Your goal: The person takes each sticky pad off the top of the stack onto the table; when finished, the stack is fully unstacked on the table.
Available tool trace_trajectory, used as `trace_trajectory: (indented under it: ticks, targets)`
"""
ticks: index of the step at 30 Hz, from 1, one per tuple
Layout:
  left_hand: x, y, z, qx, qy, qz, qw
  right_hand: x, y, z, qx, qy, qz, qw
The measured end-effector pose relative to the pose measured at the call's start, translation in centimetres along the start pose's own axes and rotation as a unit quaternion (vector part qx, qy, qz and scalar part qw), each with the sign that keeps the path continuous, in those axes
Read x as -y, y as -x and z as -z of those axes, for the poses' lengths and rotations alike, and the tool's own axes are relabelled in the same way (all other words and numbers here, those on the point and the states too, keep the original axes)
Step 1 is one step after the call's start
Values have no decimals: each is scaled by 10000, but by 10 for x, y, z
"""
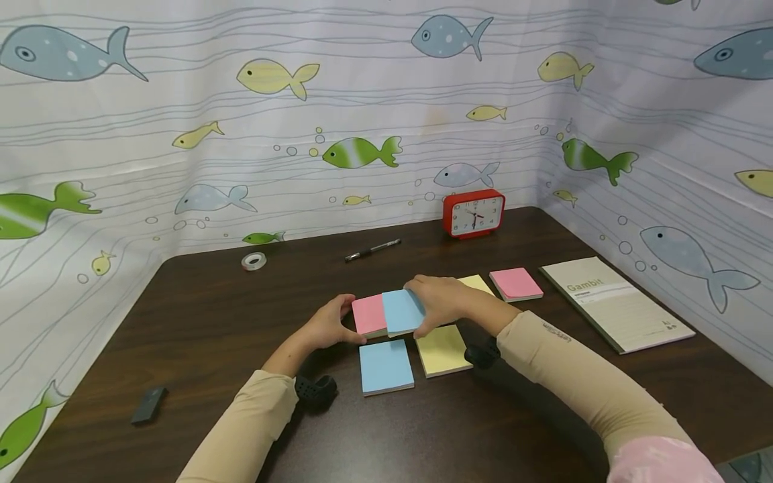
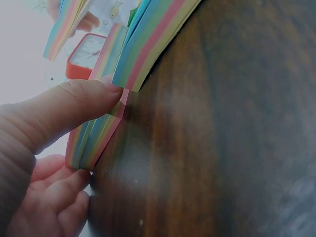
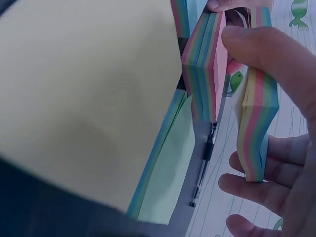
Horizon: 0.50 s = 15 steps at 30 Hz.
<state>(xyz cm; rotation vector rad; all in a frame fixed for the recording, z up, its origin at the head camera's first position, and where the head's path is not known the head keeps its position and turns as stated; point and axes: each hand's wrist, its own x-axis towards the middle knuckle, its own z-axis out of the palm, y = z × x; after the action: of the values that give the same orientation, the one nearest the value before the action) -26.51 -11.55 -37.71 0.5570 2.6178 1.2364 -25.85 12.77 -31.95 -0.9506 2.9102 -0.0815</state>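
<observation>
Several multicoloured sticky-note pads lie mid-table. My left hand (image 1: 345, 320) pinches the left edge of a pink-topped pad (image 1: 368, 315); in the left wrist view its thumb (image 2: 79, 106) presses that pad's striped edge (image 2: 96, 138). My right hand (image 1: 430, 310) grips a blue-topped pad (image 1: 401, 312), which overlaps the pink one. The right wrist view shows the thumb (image 3: 266, 54) and fingers curled round that striped pad (image 3: 254, 123). A blue pad (image 1: 385, 365) and a yellow pad (image 1: 443, 350) lie just in front of the hands.
Behind my right hand lie another yellow pad (image 1: 478, 282) and a pink pad (image 1: 515, 284). A notebook (image 1: 616, 302) is at the right, a red clock (image 1: 474, 212), a pen (image 1: 372, 249) and a tape roll (image 1: 254, 261) at the back, and a small black object (image 1: 147, 404) front left.
</observation>
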Motion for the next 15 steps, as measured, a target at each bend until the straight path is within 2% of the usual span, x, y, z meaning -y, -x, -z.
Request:
trace_trajectory:
  ticks: [7,15]
  targets:
    - [2,1,0,-30,-10,-13,10000,-9,17,-2,1,-227,3,9997]
    - [0,0,-1,-32,14,-21,10000,-22,40,-3,239,-316,-5,9992]
